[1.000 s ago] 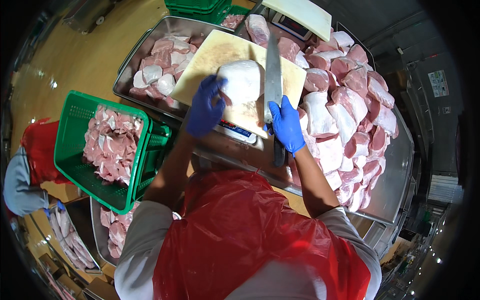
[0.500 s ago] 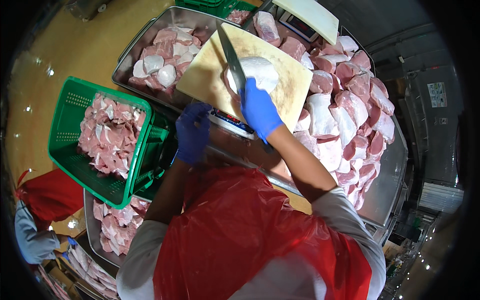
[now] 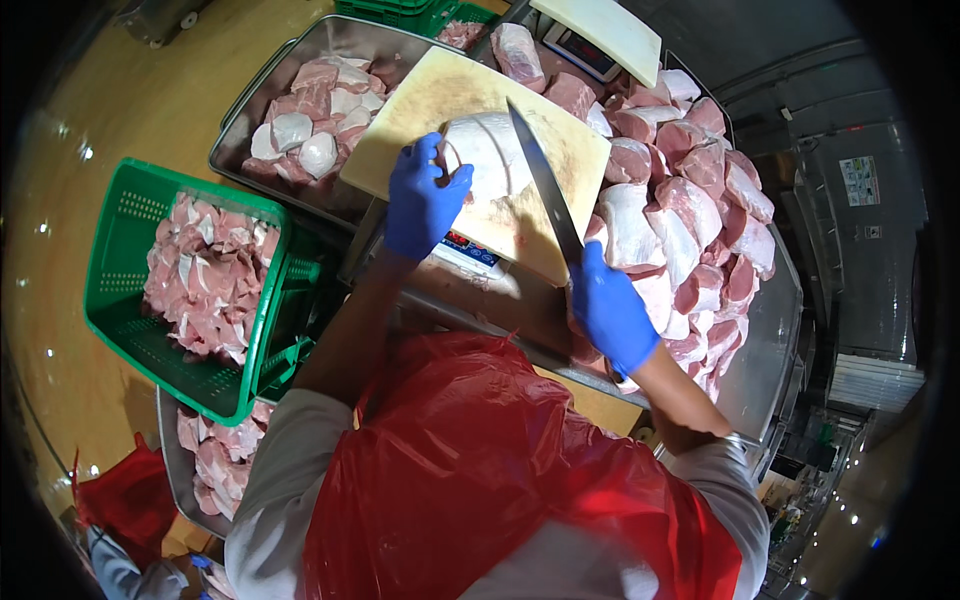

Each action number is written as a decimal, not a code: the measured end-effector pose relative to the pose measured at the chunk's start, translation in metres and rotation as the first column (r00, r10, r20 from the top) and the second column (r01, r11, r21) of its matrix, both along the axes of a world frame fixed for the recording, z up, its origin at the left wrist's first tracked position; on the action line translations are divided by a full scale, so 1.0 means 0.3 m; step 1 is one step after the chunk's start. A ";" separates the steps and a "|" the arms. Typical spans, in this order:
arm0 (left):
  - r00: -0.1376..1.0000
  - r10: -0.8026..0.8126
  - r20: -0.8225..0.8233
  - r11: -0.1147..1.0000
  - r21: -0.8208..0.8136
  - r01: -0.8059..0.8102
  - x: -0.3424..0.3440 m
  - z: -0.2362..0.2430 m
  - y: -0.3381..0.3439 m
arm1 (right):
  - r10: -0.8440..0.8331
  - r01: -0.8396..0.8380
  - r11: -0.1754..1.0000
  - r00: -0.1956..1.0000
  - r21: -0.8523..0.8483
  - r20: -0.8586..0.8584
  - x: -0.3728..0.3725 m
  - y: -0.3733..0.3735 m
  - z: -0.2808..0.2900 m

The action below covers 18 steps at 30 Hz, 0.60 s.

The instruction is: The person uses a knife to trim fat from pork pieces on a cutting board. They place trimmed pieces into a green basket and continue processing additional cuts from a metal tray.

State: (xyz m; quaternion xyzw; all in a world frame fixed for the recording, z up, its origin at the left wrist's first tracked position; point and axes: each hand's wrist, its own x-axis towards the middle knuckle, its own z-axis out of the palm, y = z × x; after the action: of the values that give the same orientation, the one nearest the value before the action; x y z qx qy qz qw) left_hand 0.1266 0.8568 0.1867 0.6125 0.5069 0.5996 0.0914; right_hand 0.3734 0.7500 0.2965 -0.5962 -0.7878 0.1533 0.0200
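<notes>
At your far left a green basket [image 3: 130, 290] holds cut meat. Your left hand [image 3: 425, 200], gloved blue, presses curled fingers onto the pale slab [image 3: 490, 165] lying on the cutting board [image 3: 420, 100]. Your right hand [image 3: 610, 305] is closed around the knife [image 3: 545, 185], its blade resting across the slab's right side. Piled cuts [image 3: 690, 220] fill the tray to your right.
</notes>
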 end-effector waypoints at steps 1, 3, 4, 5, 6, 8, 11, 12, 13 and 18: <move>0.997 -0.005 0.081 1.000 -0.019 0.007 0.012 -0.059 0.039 | -0.004 0.006 0.999 0.998 0.040 -0.060 -0.047 0.035 -0.022; 0.976 -0.052 0.213 0.989 -0.128 0.081 0.010 -0.113 0.065 | 0.017 0.015 0.993 0.965 0.120 -0.261 -0.161 0.110 -0.060; 0.959 -0.093 0.269 0.965 -0.213 0.153 -0.016 -0.125 0.069 | -0.008 0.044 0.986 0.976 0.158 -0.217 -0.213 0.155 -0.084; 0.939 -0.122 0.323 0.929 -0.297 0.223 -0.036 -0.130 0.066 | -0.033 0.068 0.979 0.984 0.194 -0.177 -0.264 0.199 -0.105; 0.931 -0.107 0.348 0.888 -0.387 0.247 -0.049 -0.111 0.058 | -0.049 0.086 0.984 0.973 0.153 -0.227 -0.315 0.239 -0.104; 0.908 -0.153 0.391 0.904 -0.316 0.289 -0.060 -0.115 0.050 | -0.052 0.092 0.986 0.960 0.136 -0.276 -0.401 0.319 -0.100; 0.985 -0.163 -0.063 0.985 -0.065 0.158 -0.097 -0.161 0.070 | -0.015 0.063 0.979 0.971 0.195 -0.239 -0.462 0.395 -0.123; 0.951 -0.096 -0.295 0.990 0.069 0.122 -0.110 -0.174 0.081 | -0.002 0.047 0.976 0.978 0.213 -0.206 -0.469 0.407 -0.135; 0.964 -0.100 -0.245 0.990 0.070 0.120 -0.107 -0.189 0.085 | 0.010 0.031 0.973 0.985 0.230 -0.174 -0.474 0.412 -0.140; 0.967 -0.057 -0.250 0.989 0.119 0.089 -0.107 -0.189 0.081 | -0.035 0.036 0.999 0.999 0.037 -0.035 -0.417 0.261 -0.168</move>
State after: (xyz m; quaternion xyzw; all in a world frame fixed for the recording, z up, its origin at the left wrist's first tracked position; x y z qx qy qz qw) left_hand 0.0944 0.8811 0.1300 0.7049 0.4517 0.5468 0.0102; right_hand 0.2483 0.8284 0.2462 -0.6069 -0.7794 0.1481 0.0475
